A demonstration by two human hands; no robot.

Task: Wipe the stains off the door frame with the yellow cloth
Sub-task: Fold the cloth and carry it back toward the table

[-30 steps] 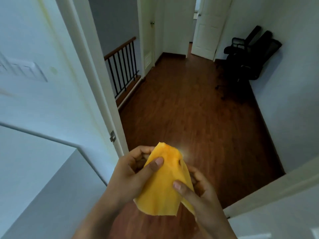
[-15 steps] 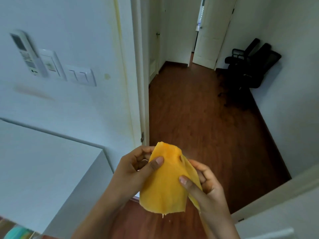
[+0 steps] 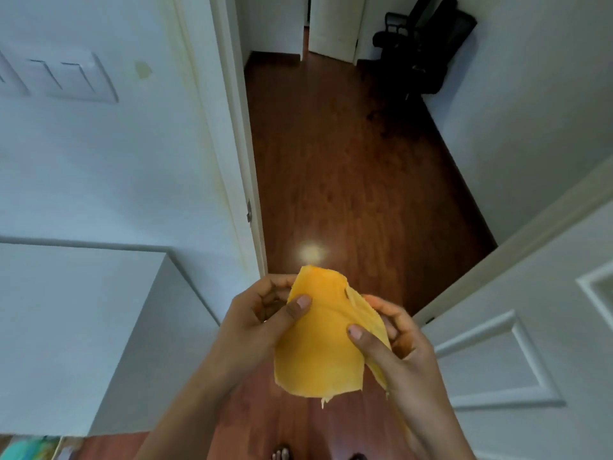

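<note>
**A:** Grip first: both hands on the yellow cloth (image 3: 318, 340). Left hand (image 3: 262, 323) pinches its upper left edge, thumb pressed flat on the front, other fingers curled behind. Right hand (image 3: 394, 343) pinches the right side, thumb on front, fingers wrapped round the back fold.

**B:** Cloth state?

**A:** Hanging slack between the two pinches, top bunched into a peak above the thumbs, bottom edge ragged below them with a loose thread. Touching nothing but the hands.

**B:** Step?

**A:** My read: prep, folding or arranging the cloth into a pad. No wiping contact yet.

**B:** Where's the target from the grip?

**A:** Door frame (image 3: 232, 161) is up and left of the left hand, near but clearly apart. Yellowish stain streaks (image 3: 212, 167) run down the frame's wall-side edge, above the left hand. Small metal strike plate (image 3: 248, 212) on the frame, also above-left of the grip.

**B:** Anything else around?

**A:** Yellowish spot (image 3: 143, 70) on the wall further up-left, next to the light switches (image 3: 63, 78). White cabinet (image 3: 83, 327) left of the left forearm. Open door (image 3: 530, 343) just right of the right hand. Wood floor (image 3: 348, 167) beyond the cloth, black chair (image 3: 421, 51) far off up-right.

**B:** Next move needs?

**A:** Judgement: gather the cloth into one hand, reach up-left, press flat on the streaks, and rub along the frame's length. Slack cloth would just slide, so it needs a firm wad first.
</note>
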